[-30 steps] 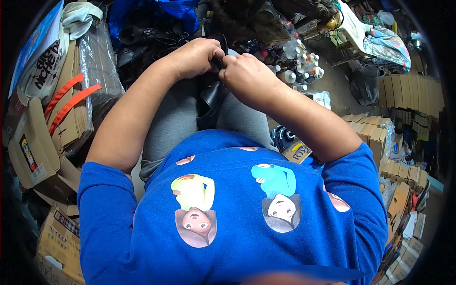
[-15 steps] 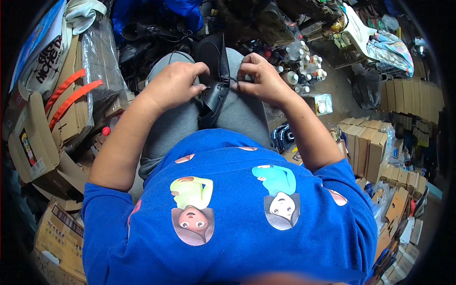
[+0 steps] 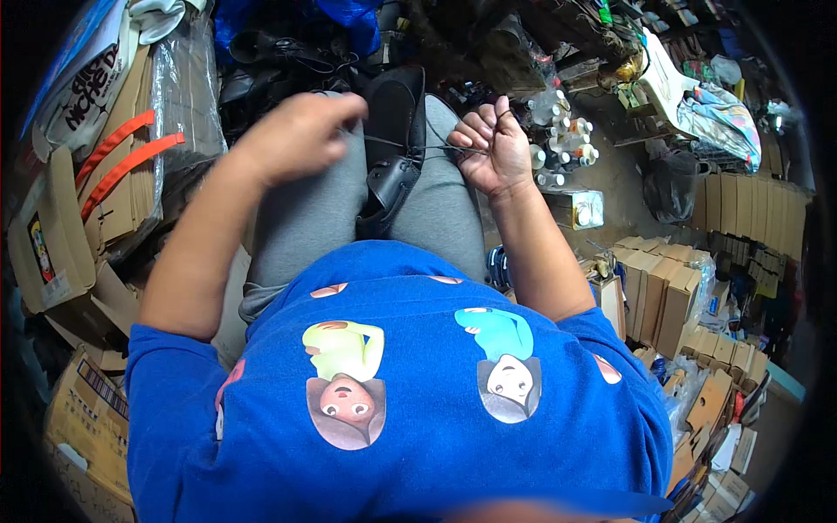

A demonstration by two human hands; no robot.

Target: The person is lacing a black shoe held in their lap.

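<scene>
A black leather shoe [image 3: 397, 144] lies between my knees on my grey trousers, toe pointing away from me. A thin dark lace [image 3: 436, 150] runs from the shoe out to both sides. My right hand [image 3: 497, 148] is closed on one end of the lace, to the right of the shoe. My left hand [image 3: 301, 135] is blurred, to the left of the shoe, fingers curled on the other end of the lace.
Flattened cardboard with orange straps [image 3: 122, 166] stands at my left. More black shoes [image 3: 279, 52] lie ahead. Small bottles [image 3: 562, 144] and a tin [image 3: 580, 209] sit on the floor at right, with stacked brown boxes [image 3: 663, 296] beyond.
My hands were close together over the shoe. They have moved apart to either side, drawing the lace out taut. The shoe now shows in full between my knees.
</scene>
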